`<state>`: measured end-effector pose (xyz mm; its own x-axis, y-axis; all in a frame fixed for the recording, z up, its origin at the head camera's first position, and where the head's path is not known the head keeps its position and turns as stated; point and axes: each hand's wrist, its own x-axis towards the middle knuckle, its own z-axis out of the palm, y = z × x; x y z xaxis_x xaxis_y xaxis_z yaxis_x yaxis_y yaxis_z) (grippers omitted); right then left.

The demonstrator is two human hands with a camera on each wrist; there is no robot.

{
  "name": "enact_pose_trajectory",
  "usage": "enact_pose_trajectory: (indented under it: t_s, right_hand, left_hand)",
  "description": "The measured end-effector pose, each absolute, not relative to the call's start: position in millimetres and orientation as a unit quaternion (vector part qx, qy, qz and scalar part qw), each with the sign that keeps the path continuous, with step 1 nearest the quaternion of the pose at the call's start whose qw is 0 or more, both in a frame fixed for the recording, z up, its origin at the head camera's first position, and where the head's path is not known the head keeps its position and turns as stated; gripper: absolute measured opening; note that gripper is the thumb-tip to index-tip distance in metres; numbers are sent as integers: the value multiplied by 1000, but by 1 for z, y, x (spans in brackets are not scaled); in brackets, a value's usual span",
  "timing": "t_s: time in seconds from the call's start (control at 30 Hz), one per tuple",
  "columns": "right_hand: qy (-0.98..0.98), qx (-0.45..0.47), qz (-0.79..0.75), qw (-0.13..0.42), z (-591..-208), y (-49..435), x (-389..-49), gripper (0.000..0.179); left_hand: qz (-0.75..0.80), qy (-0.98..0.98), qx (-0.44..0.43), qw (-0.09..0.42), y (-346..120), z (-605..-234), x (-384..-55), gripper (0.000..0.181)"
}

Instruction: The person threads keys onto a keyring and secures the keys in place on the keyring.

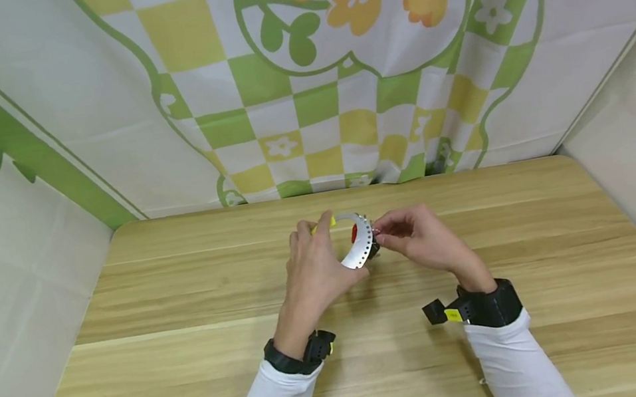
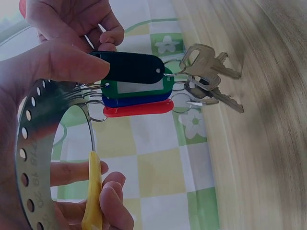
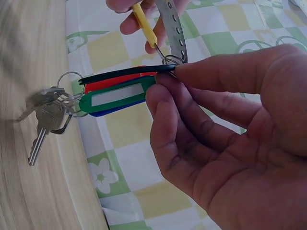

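Note:
My left hand grips a flat metal key ring plate, curved like a hoop, with a row of numbered holes and a yellow grip. From one end of the plate hang several key tags on small rings: a black tag, a green tag with a white label, a blue tag and a red tag. Metal keys dangle from the tags' far ends. With thumb and fingertips my right hand pinches the black tag's end beside the plate.
Both hands work above a wood-grain table. Behind it hangs a checked green and yellow cloth with flower prints. Pale cloth walls stand at both sides. Black straps with cameras sit on both wrists.

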<state>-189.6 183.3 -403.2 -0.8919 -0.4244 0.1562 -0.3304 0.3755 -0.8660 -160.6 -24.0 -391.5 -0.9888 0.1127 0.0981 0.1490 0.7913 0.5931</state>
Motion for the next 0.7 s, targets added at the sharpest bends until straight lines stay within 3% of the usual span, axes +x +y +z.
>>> enact_pose_trajectory:
  t_s: [0.7]
  right_hand:
    - [828, -261, -495, 41, -404, 184, -188, 9]
  left_hand:
    - [-318, -945, -74, 33, -23, -391, -160, 109]
